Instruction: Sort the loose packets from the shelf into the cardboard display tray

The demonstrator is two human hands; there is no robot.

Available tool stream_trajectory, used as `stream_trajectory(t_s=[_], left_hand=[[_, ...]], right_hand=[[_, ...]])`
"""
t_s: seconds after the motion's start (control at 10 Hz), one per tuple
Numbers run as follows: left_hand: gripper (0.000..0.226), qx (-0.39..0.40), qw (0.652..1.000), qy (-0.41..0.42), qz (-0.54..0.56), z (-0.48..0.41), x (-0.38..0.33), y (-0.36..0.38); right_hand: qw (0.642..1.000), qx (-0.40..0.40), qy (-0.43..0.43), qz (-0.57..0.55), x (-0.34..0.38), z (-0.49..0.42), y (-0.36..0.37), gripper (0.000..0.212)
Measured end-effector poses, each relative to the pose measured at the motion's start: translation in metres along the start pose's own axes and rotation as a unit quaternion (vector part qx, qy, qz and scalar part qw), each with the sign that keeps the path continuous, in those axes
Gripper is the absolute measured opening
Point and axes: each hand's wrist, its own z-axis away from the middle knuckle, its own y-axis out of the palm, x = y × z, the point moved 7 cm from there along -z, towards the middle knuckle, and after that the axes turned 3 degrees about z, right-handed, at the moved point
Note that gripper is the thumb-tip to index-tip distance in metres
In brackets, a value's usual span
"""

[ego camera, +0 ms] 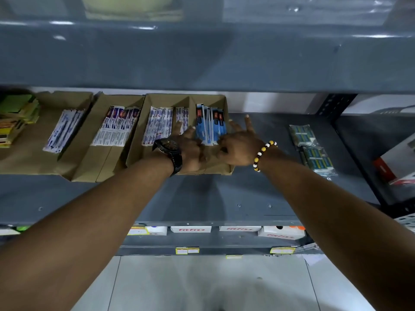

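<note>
A brown cardboard display tray (166,100) stands on the grey shelf, split into two compartments. White and blue packets (158,124) lie in its left compartment. Blue packets with red labels (210,122) stand bunched in its right compartment. My left hand (190,151), with a black watch on the wrist, rests in the tray at the near left end of the blue packets. My right hand (238,144), with a bead bracelet, touches their near right end, two fingers spread past the tray's right wall. Whether either hand grips a packet is hidden.
Two more cardboard trays (125,102) (67,97) with white packets stand to the left, then green and yellow boxes (15,117). A clear-wrapped bundle of green packs (312,149) lies at the right. White boxes (190,229) sit on the lower shelf. A black upright (332,104) stands at the right.
</note>
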Motion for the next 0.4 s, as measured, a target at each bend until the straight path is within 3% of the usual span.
stream_trajectory(t_s=[0.1, 0.3, 0.4], left_hand=[[0.067, -0.02, 0.999, 0.03, -0.016, 0.01, -0.012, -0.009], [0.067, -0.062, 0.998, -0.026, 0.011, 0.04, -0.013, -0.016], [0.069, -0.114, 0.992, -0.053, 0.026, 0.066, -0.022, -0.019]], right_hand=[[1.0, -0.022, -0.001, -0.013, 0.002, 0.004, -0.002, 0.054], [0.989, -0.117, -0.006, -0.086, 0.011, 0.029, -0.023, 0.053], [0.973, -0.148, -0.004, -0.179, 0.018, 0.043, -0.032, 0.053]])
